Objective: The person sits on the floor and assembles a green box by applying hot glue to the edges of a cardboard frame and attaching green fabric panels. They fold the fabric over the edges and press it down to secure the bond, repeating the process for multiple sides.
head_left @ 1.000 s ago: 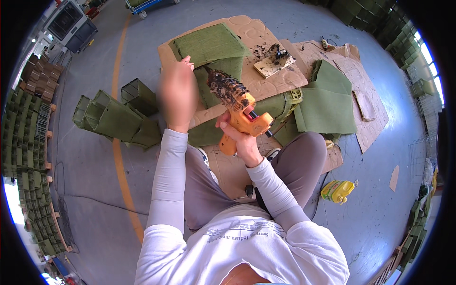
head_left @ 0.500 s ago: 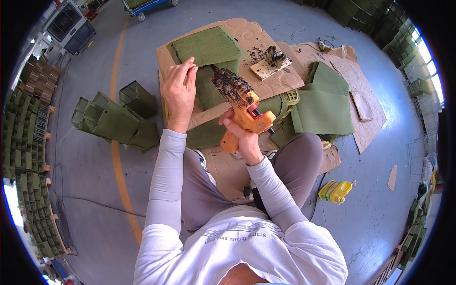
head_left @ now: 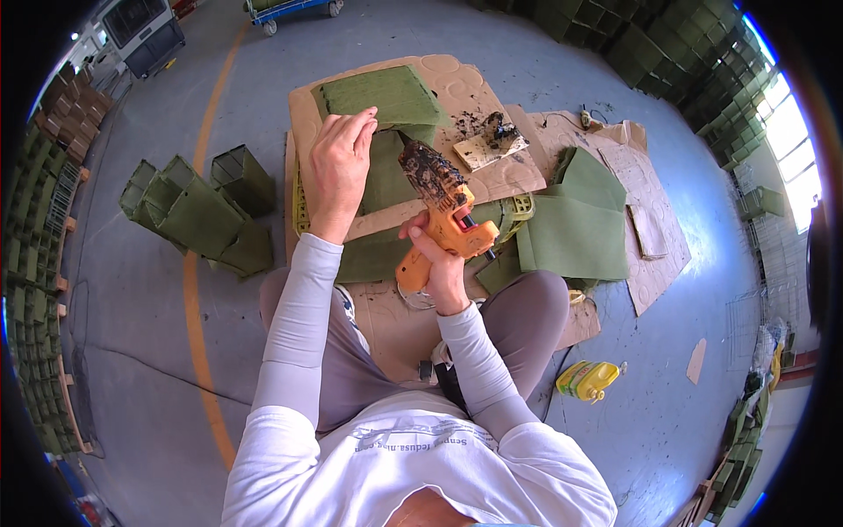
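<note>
My right hand point(head_left: 436, 270) is wrapped round the handle of an orange glue gun point(head_left: 461, 230). Its front end is caked with dark, burnt-looking glue, and the nozzle points away from me at the edge of a green felt piece point(head_left: 378, 92). My left hand point(head_left: 341, 171) is closed at that same edge, its fingertips pinching the felt near the nozzle; the exact contact is partly hidden. Under this flap lies more green felt point(head_left: 393, 171). Both rest on a cardboard sheet point(head_left: 307, 101) in front of my knees.
A glue-smeared block point(head_left: 479, 151) lies on the cardboard's right side. Folded green felt point(head_left: 575, 233) is stacked farther right. Green felt boxes point(head_left: 198, 211) stand on the floor at left. A yellow jug point(head_left: 587, 380) is by my right knee. A blue cart point(head_left: 294, 10) stands at the back.
The view has shifted slightly, so the scene sits lower and the floor items farther left. Both hands keep their holds; the nozzle stays close to the felt's edge.
</note>
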Demonstrator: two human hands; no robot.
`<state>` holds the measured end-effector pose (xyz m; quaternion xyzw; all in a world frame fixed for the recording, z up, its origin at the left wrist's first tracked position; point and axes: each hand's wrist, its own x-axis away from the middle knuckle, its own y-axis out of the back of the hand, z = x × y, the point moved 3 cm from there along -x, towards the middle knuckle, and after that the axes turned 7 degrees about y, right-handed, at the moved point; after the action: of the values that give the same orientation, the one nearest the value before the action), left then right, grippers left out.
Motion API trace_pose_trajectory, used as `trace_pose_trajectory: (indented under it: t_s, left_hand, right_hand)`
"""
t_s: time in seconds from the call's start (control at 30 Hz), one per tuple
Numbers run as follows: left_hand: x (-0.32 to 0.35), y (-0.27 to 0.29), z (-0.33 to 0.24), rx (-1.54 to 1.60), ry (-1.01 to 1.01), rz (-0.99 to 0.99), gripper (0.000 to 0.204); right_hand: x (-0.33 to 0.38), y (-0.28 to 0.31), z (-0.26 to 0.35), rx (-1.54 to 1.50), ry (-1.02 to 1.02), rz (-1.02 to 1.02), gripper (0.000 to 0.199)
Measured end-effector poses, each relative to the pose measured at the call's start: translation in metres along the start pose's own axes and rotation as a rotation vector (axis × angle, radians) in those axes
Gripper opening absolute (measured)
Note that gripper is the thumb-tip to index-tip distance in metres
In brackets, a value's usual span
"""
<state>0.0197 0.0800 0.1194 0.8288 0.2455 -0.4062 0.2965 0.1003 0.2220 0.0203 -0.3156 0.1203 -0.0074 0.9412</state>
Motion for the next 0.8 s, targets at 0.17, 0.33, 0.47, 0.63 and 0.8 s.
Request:
trace_pose_trajectory:
  t_s: [0.17,0.33,0.47,0.63,0.8]
  left_hand:
    - [0.0,-0.001,-0.002,0.023,0.022,-0.019,0.017]
    - [0.001,0.0,-0.001,0.011,0.024,-0.024,0.016]
    - [0.002,0.001,-0.001,0.036,0.024,-0.035,0.017]
    - [0.002,0.0,0.0,0.02,0.018,-0.038,0.017]
    - [0.002,0.001,0.0,0.024,0.027,-0.042,0.016]
  right_hand:
    - [0.0,-0.002,0.004,0.023,0.003,0.028,0.017]
    - [0.0,-0.007,0.006,0.061,-0.038,0.066,0.017]
    - [0.001,-0.007,0.005,0.056,-0.015,0.036,0.018]
    - [-0.004,-0.002,0.008,0.042,0.03,0.019,0.018]
    - [-0.003,0.002,0.008,0.037,0.021,-0.007,0.016]
